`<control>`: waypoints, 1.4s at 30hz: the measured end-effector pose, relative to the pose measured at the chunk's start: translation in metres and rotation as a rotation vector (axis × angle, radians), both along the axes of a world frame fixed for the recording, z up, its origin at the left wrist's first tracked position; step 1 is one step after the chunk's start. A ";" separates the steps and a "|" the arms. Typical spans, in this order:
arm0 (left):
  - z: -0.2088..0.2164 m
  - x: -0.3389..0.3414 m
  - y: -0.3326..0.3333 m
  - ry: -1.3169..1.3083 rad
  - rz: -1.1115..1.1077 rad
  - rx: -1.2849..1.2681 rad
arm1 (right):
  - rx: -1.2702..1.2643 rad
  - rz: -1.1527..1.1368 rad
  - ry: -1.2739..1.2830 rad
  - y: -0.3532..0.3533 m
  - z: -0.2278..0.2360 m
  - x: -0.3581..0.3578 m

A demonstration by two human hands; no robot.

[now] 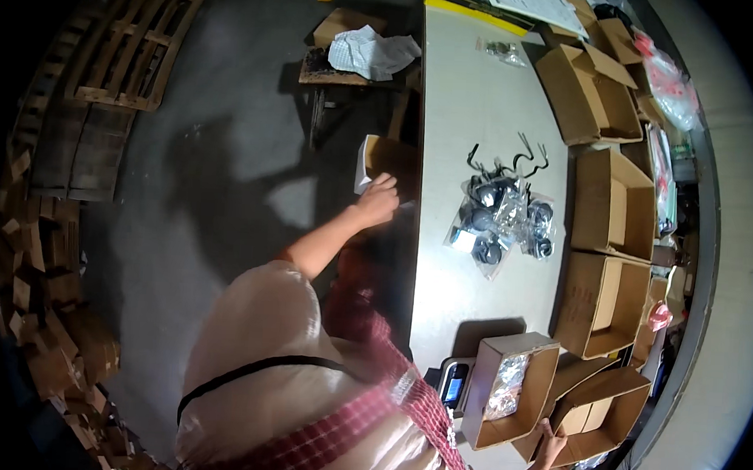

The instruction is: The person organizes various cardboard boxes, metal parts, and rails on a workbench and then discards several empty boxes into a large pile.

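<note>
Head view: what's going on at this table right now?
A person stands at a long pale table. Their left hand reaches out to a small open cardboard box at the table's left edge. Their right hand rests on the edge of an open carton holding clear-bagged parts, set on a scale. Bagged black wheels and hooks lie mid-table, with a row of open cartons along the right side.
</note>
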State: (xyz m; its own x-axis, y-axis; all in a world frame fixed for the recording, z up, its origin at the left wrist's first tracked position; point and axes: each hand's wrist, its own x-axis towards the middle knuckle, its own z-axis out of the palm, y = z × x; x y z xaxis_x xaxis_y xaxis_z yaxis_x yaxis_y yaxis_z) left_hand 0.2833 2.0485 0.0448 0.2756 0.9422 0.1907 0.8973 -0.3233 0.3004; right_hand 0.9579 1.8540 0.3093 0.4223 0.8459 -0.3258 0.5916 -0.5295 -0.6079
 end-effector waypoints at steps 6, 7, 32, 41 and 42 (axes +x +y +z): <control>-0.016 -0.010 0.039 0.084 -0.203 -0.136 | 0.057 -0.035 0.059 0.001 -0.008 -0.012; -0.015 -0.013 0.042 0.003 -0.289 -0.090 | 0.093 -0.039 0.063 -0.003 -0.013 -0.003; -0.146 0.002 0.134 0.369 -0.527 -0.566 | 0.134 -0.304 -0.194 -0.024 -0.036 -0.025; -0.121 -0.050 0.114 0.580 -0.680 -0.772 | -0.228 -0.127 -0.658 -0.022 -0.051 -0.021; -0.108 -0.055 0.113 0.612 -0.724 -0.805 | -0.247 -0.076 -0.693 -0.029 -0.054 -0.013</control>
State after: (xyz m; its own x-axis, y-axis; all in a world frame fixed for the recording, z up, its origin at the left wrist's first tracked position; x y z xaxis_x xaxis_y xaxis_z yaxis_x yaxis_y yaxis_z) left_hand 0.2286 2.1614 -0.0629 0.6203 0.3260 -0.7135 0.6520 -0.7199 0.2379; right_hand 0.9446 1.8251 0.2556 0.6548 0.7426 -0.1406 0.7528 -0.6574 0.0341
